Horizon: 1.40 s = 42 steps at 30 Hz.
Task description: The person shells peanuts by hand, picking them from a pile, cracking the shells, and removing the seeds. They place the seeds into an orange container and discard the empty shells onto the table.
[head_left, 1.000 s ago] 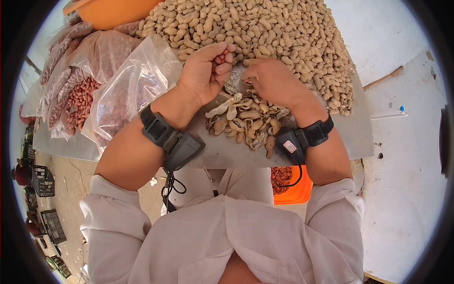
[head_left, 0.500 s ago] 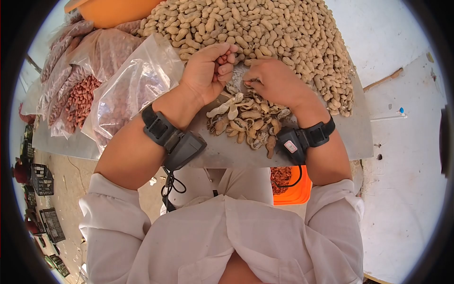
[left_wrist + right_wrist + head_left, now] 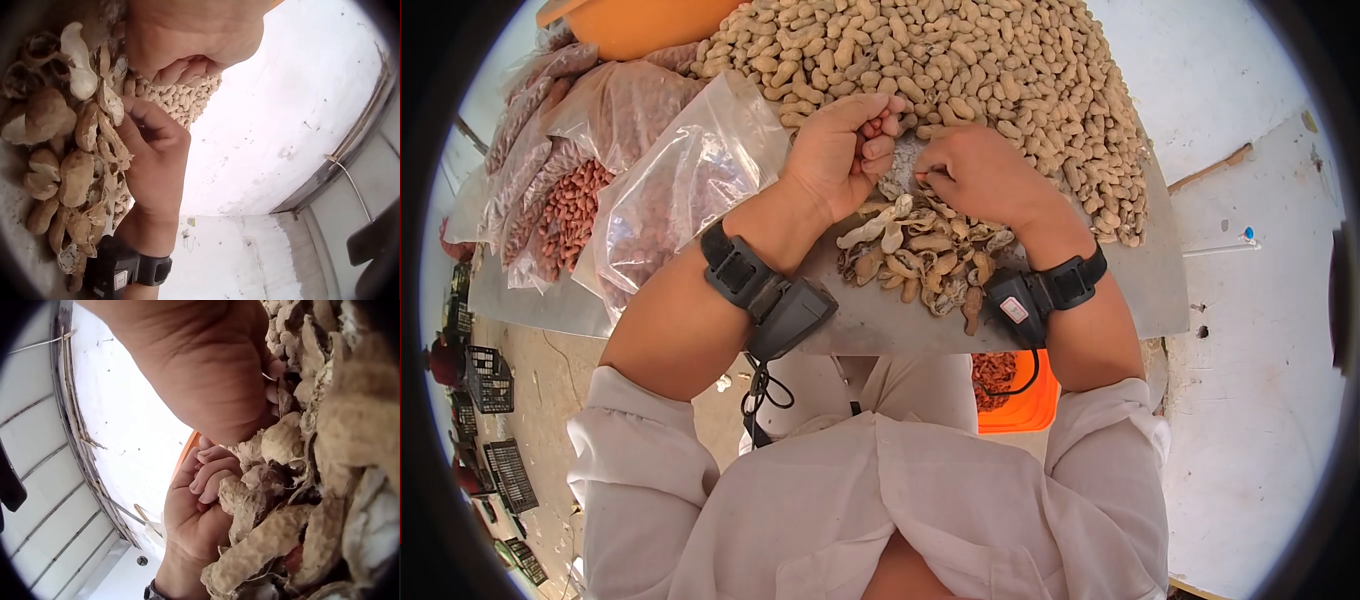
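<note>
My left hand (image 3: 835,150) is turned palm up at the near edge of a heap of unshelled peanuts (image 3: 960,60). Its curled fingers hold several red peanut kernels (image 3: 872,128). Just to the right, my right hand (image 3: 985,175) is palm down, thumb and forefinger pinched at a small reddish bit that looks like a peanut kernel (image 3: 921,177). Below both hands lies a pile of cracked, empty peanut shells (image 3: 920,250); in the right wrist view these shells (image 3: 269,550) come right up to the fingertips, which are mostly hidden by the hand.
At the left of the metal table (image 3: 820,335) lie clear plastic bags of red kernels (image 3: 575,215), one bag (image 3: 685,180) close to the left forearm. Behind them stands an orange basin (image 3: 635,30). Below the table edge, an orange container (image 3: 1040,395) holds reddish contents.
The right hand's thumb and forefinger have shifted slightly, with the reddish bit showing more clearly at their tips. The left hand stays nearly still, its kernels a little more visible.
</note>
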Motion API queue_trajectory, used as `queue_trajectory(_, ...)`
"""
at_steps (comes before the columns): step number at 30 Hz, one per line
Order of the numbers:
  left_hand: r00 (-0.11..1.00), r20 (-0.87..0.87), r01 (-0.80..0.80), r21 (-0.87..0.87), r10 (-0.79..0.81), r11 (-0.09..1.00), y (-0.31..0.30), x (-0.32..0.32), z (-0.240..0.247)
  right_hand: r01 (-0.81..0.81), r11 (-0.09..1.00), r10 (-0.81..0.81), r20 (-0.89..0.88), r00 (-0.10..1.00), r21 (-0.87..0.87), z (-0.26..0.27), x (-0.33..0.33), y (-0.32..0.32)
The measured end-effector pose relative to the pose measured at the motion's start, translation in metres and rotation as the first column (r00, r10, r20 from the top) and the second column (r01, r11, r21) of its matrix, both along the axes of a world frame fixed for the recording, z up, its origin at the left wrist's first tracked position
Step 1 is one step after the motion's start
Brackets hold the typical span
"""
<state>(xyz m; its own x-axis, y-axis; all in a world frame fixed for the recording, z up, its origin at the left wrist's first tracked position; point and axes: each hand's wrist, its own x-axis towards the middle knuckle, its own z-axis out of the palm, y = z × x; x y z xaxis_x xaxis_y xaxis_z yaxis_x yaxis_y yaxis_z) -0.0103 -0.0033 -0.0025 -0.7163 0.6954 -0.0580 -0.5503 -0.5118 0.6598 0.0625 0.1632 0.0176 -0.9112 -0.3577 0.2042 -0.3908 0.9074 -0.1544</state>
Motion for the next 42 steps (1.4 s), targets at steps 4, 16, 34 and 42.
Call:
queue_trajectory(4,1.000,0.004,-0.001,0.003,0.001,1.000,0.001,-0.001,-0.001,-0.015,1.000,0.015,-0.028,0.999,-0.005,0.000,0.001,-0.001)
queue_trajectory(16,1.000,-0.010,0.024,-0.020,-0.024,1.000,0.000,0.000,0.000,0.101,0.971,-0.094,0.042,0.995,-0.218,0.008,0.007,-0.003)
queue_trajectory(34,0.961,0.132,0.225,0.139,-0.243,0.964,0.001,-0.003,-0.006,0.063,0.792,-0.245,-0.222,0.944,-0.607,0.008,0.003,0.006)
queue_trajectory(42,0.968,0.237,0.060,0.123,-0.088,0.991,-0.001,-0.003,0.000,0.135,0.986,-0.152,-0.187,0.971,-0.101,-0.009,-0.007,0.012)
